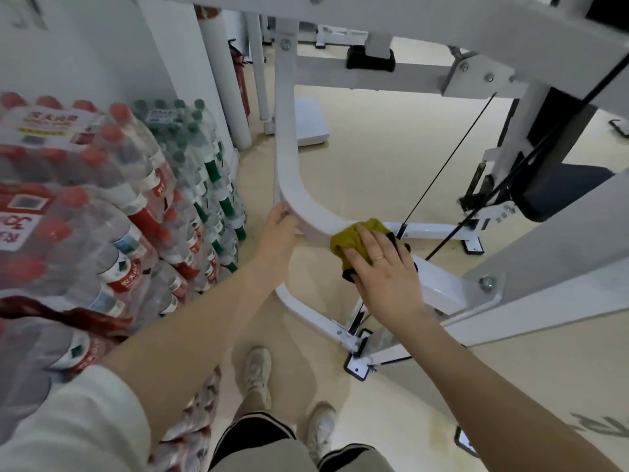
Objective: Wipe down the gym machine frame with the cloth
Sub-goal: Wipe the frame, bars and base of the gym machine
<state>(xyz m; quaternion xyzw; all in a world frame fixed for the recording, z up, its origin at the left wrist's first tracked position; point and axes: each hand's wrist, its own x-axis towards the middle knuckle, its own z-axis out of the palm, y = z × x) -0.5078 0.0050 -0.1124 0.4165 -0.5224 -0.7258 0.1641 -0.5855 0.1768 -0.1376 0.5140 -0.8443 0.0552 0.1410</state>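
Left hand (pixel 277 229) gripped the edge of the curved white frame bar (pixel 289 172), rigid painted metal, likely slick, good as a brace, while the right hand (pixel 381 267) pressed flat, fingers straight, on the cloth (pixel 347 238), mustard-yellow, soft, light and bunched at the bend.

Not much you can actually read here. The shrink-wrapped packs of red-capped water bottles (pixel 85 206) over at 9 o'clock have red labels with Chinese characters, but they're too blurry to make out, and a red sticker (pixel 20 212) on the wrap shows what looks like "30", upside down. The green-capped bottle pack (pixel 200 158) at about 10 o'clock has a white label on top that's too small to read, and there's grey lettering on the floor (pixel 599 427) at 4 o'clock that's cut off.
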